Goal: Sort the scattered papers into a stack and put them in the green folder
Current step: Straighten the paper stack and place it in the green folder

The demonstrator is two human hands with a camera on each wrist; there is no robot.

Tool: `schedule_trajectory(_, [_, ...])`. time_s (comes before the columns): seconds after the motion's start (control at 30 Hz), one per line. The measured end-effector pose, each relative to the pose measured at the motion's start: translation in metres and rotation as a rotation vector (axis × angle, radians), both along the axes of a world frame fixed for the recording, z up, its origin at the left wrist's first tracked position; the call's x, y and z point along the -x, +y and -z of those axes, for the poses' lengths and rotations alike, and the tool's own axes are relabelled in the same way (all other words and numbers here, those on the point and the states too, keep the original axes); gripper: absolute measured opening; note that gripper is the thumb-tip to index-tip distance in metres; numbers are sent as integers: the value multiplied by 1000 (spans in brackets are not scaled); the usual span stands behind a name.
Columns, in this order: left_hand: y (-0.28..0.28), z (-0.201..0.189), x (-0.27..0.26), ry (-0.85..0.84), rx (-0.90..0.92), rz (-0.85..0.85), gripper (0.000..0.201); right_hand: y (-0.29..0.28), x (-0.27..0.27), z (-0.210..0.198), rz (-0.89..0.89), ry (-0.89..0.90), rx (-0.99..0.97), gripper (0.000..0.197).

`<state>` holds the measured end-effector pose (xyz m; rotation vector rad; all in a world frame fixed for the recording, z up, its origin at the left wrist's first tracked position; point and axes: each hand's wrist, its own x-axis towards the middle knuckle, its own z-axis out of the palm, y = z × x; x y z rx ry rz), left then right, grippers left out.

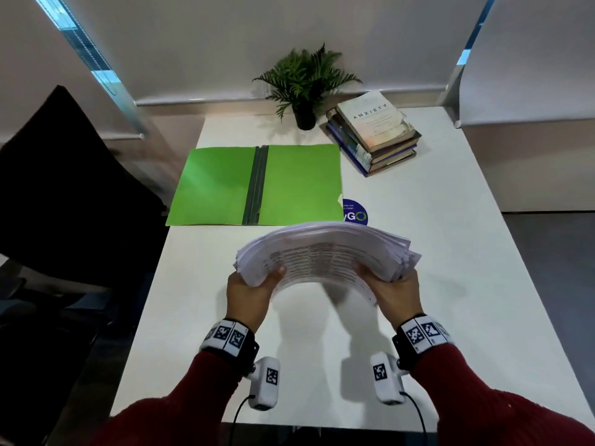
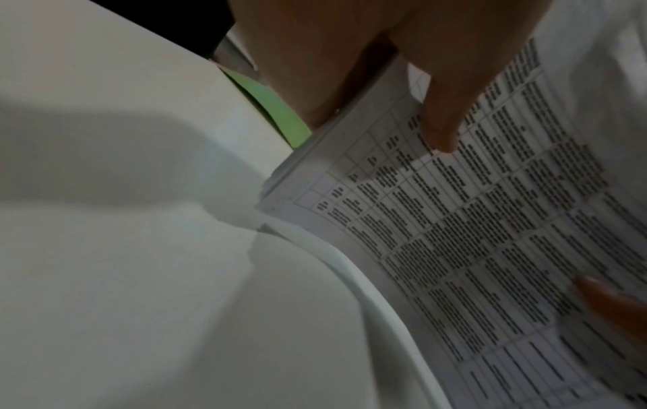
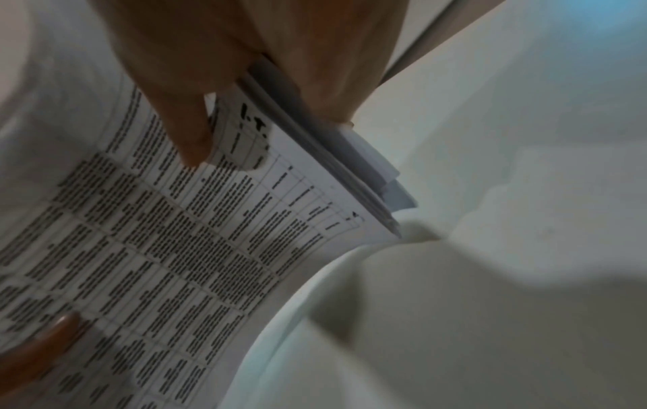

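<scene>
A thick stack of printed papers [image 1: 325, 255] arches upward above the white table, held at both short ends. My left hand [image 1: 249, 289] grips its left end, thumb on the printed top sheet. My right hand [image 1: 391, 289] grips the right end the same way. The left wrist view shows the stack of papers [image 2: 472, 221] with my thumb pressed on a table of text. In the right wrist view the papers [image 3: 182, 249] have uneven edges at my fingers. The green folder [image 1: 257, 185] lies open and flat just beyond the stack, with a dark spine strip down its middle.
A pile of books [image 1: 375, 130] sits at the far right of the white table [image 1: 450, 252], beside a small potted fern [image 1: 306, 88]. A round blue sticker [image 1: 355, 214] lies by the folder's near right corner. A dark chair [image 1: 64, 175] stands left of the table.
</scene>
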<state>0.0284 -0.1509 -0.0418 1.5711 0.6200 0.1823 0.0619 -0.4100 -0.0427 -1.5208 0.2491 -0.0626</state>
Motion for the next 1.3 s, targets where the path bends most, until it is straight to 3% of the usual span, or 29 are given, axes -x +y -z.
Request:
schedule_trajectory(0.2, [3,5,9,92,-24,129,22,0,6,2,-157,116,88,37])
schedule_trajectory(0.33, [1,-2,5,60,-1,79,17,1,-1,-2,-54,87,13,31])
schedule_trajectory(0.6, [7,9,8,132,-13,163,22,1,2,8,-90,165,83,24])
schedule_trajectory(0.77, [26,-10,6,130,11,212,28,-2,-8,-25,-191,142,77,21])
schedule_trajectory(0.93, [21,-42,8,-46,503,96,47,5,-8,-53,-77,83,-328,32])
schedule_trajectory(1.03, [-8,-64,-2,-142,627,192,56,34,3,-58,-140,100,-610,46])
schedule_trajectory(1.1, [-19,-77,-12,-207,707,196,62,47,11,-60,-193,116,-677,52])
schedule_trajectory(1.3, [10,-112,-23,-262,456,189,62,3,-16,-77,-140,191,-620,51])
